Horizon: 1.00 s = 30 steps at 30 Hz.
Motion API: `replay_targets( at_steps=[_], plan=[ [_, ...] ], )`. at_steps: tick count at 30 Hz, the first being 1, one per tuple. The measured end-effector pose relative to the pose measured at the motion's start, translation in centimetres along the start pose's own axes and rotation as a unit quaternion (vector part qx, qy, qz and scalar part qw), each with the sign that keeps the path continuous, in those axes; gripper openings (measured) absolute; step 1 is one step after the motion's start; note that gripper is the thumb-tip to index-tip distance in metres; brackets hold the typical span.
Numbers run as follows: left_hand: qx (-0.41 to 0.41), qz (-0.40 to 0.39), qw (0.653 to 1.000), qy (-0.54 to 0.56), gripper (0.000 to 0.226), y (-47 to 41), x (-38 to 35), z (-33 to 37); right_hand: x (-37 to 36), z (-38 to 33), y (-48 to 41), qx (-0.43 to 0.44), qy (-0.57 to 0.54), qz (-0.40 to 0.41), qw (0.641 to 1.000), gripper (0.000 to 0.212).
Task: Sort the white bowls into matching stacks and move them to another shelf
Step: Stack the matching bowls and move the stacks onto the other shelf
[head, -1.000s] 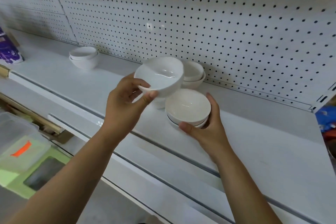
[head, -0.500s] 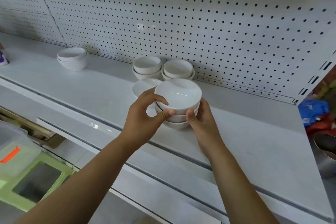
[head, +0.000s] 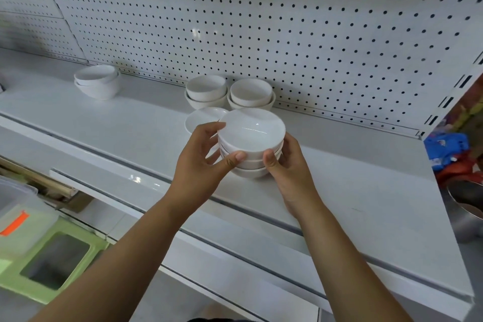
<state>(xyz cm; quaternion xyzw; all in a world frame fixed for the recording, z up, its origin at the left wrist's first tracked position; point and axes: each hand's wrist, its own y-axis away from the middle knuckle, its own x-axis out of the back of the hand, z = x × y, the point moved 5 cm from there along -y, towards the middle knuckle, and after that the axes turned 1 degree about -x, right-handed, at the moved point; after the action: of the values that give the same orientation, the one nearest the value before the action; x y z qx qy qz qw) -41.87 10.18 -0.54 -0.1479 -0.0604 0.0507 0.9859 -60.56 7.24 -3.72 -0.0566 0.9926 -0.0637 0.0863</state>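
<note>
White bowl stack [head: 251,136] on the shelf [head: 352,191], gripped at its sides by left hand [head: 201,165] and right hand [head: 290,167].

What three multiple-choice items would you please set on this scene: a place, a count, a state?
1. Where is the lone shallow bowl relative to the front stack? A) on top of it B) behind it, to the left C) nested under it
2. How many bowls form the front stack? A) one B) three C) six
3. What do the left hand and right hand do? A) both hold the front stack B) only the left does C) neither does
Answers: 1 B, partly hidden behind it; 2 B, three nested walls show; 3 A, each hand's thumb presses its wall.
</note>
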Motion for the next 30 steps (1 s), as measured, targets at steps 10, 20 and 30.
replay_targets(
  at_steps=[10, 20, 30],
  plan=[
    [0.007, 0.007, 1.0, 0.017, 0.058, -0.4, 0.4, 0.2, 2.8, -2.7, -3.4, -0.008, 0.107, 0.06, 0.992, 0.063],
    [-0.002, 0.166, 0.975, -0.15, 0.025, -5.4, 4.7, 0.5, 0.3, -6.4, -13.4, 0.049, 0.4, -0.058, 0.913, 0.023],
    [0.107, -0.022, 0.968, -0.226, 0.045, -10.6, 7.0, -3.5, -2.2, -5.6, -18.6, -0.001, 0.558, -0.155, 0.815, 0.025]
  ],
)
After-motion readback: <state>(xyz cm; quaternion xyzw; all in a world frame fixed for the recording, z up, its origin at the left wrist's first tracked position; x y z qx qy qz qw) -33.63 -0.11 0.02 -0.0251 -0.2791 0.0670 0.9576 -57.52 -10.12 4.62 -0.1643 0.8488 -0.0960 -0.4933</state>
